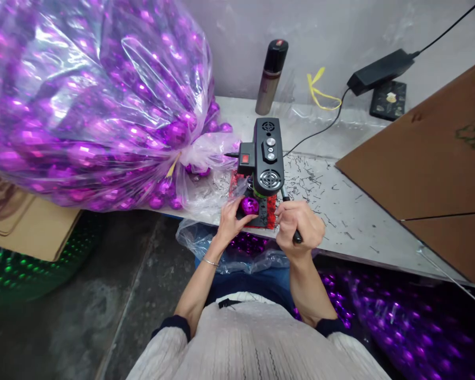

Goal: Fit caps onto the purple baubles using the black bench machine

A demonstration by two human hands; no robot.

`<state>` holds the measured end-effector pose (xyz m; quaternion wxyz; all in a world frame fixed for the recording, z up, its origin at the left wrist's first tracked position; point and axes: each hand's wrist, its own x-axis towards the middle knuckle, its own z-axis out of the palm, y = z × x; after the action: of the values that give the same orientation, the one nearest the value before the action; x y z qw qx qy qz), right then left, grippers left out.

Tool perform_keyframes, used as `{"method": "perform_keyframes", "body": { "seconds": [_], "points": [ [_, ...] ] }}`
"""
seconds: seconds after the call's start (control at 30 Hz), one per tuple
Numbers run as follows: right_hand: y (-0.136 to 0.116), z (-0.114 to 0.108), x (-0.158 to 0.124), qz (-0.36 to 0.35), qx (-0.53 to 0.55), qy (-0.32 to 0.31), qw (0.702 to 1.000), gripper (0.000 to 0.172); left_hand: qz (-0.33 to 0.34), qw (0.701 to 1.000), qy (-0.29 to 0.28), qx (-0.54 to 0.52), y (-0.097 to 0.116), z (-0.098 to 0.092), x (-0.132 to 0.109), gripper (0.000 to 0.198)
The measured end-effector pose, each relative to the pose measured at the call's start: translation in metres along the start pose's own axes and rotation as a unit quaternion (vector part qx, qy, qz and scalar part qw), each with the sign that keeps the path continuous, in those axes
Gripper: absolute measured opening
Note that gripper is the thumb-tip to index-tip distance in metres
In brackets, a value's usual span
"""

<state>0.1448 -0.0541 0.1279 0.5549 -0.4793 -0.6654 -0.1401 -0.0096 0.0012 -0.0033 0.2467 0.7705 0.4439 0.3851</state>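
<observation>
My left hand has its thumb and fingers closed around a shiny purple ball, which sits low in front of a black bench machine. Two round grilles, several buttons and a red switch show on the machine's top. On its right side, my right hand is wrapped round the black grip of the lever handle. A red and black base lies under the machine. The part of the machine just above the ball is mostly hidden by its head.
A large clear bag of purple balls fills the left. Small dark wire bits are scattered over the table. Behind stand a spray can and a black power adapter. A cardboard box is at right; an open plastic bag hangs below.
</observation>
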Motion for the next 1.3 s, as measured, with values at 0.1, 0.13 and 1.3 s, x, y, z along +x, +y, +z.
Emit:
{"method": "perform_keyframes", "body": {
  "seconds": [0.1, 0.13, 1.3],
  "points": [
    [0.0, -0.001, -0.003, -0.003, -0.011, -0.006, 1.0, 0.024, 0.024, 1.0, -0.018, 0.007, -0.003, 0.001, 0.009, 0.065],
    [0.0, -0.001, -0.004, -0.002, -0.011, -0.006, 1.0, 0.023, 0.027, 0.999, -0.026, 0.01, -0.004, 0.0, 0.011, 0.065],
    [0.018, 0.022, -0.056, -0.02, 0.028, 0.033, 0.999, 0.025, 0.005, 0.999, 0.015, -0.038, -0.008, 0.026, 0.009, 0.056]
  ]
}}
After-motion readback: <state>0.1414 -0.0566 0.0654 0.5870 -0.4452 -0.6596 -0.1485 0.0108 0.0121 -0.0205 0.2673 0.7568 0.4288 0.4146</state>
